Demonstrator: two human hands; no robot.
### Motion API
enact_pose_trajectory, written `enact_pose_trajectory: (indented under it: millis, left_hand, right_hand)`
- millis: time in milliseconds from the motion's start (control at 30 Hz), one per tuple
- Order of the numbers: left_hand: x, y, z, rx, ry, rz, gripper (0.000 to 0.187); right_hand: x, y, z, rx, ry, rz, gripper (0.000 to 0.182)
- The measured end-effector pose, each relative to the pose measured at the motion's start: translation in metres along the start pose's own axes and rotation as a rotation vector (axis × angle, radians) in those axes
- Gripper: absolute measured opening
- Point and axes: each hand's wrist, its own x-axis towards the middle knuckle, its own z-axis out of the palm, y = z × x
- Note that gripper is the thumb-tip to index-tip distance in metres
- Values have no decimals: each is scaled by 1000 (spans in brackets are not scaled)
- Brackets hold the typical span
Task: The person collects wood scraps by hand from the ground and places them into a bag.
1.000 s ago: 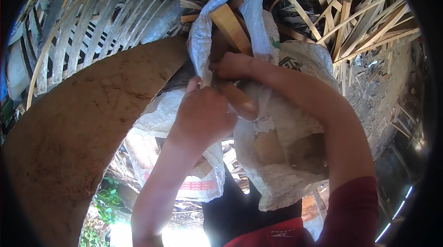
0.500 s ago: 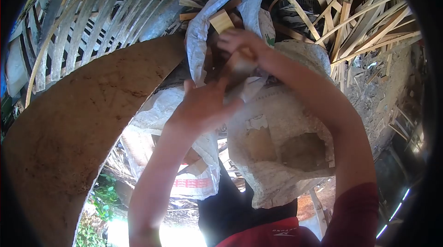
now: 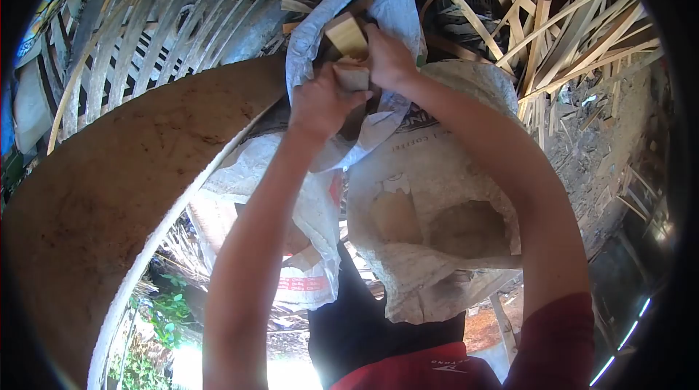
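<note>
- Head view: the left hand (image 3: 319, 107) closes on the grey block (image 3: 354, 78) in the mouth of the sack (image 3: 304, 34); firm thumb pressure would curb twisting.
- The right hand (image 3: 392, 62) curls beside the pale block (image 3: 347, 35), fingertips hidden; cannot tell whether it grips.
- Angling either block clear of the rim should limit snagging.
- Beyond, strips (image 3: 455, 10) lie loose.

1. White sack (image 3: 302, 44), mouth open.
2. Yellowish wooden block (image 3: 346, 34), inside the mouth.
3. Pale-ended block (image 3: 354, 78), held in left hand (image 3: 318, 106).
4. Right hand (image 3: 391, 61), beside both blocks; grip unclear.
5. Printed sack (image 3: 389, 193), torn.
6. Thin wooden strips (image 3: 542, 33), upper right.
</note>
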Motion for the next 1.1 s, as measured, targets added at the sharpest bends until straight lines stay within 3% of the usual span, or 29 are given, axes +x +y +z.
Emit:
enact_pose_trajectory:
  millis: [100, 200, 300, 367, 400, 500, 633, 667, 767, 933, 1000, 1100]
  left_hand:
    - [-1, -2, -30, 4, 101, 89, 76]
    - [5, 6, -56, -1, 196, 150, 73]
    - [17, 9, -59, 44, 217, 167, 66]
    - [27, 11, -54, 92, 212, 109, 62]
    - [32, 11, -48, 112, 205, 79, 61]
    - [46, 1, -21, 20, 272, 140, 54]
    - [41, 13, -9, 76, 265, 155, 74]
    - [46, 13, -4, 116, 204, 134, 91]
    - [48, 16, 7, 158, 154, 93, 95]
    - [26, 13, 21, 388, 111, 110, 116]
    - [23, 6, 25, 371, 101, 99, 112]
    - [17, 1, 29, 371, 79, 81, 106]
  right_hand:
    - [7, -4, -14, 317, 55, 188, 65]
    - [18, 16, 2, 585, 104, 144, 62]
    - [20, 21, 5, 694, -124, 77, 61]
    - [19, 27, 15, 622, -344, 95, 59]
    - [17, 22, 11, 341, -402, 72, 54]
    - [13, 13, -3, 235, -475, -27, 51]
    - [13, 22, -25, 162, -639, -92, 41]
    - [8, 26, -27, -78, -650, -94, 34]
    - [-4, 21, -31, -438, -599, 40, 30]
    - [2, 17, -2, -731, -542, -44, 28]
    - [1, 10, -1, -941, -476, -148, 30]
    - [8, 15, -5, -984, -468, -13, 34]
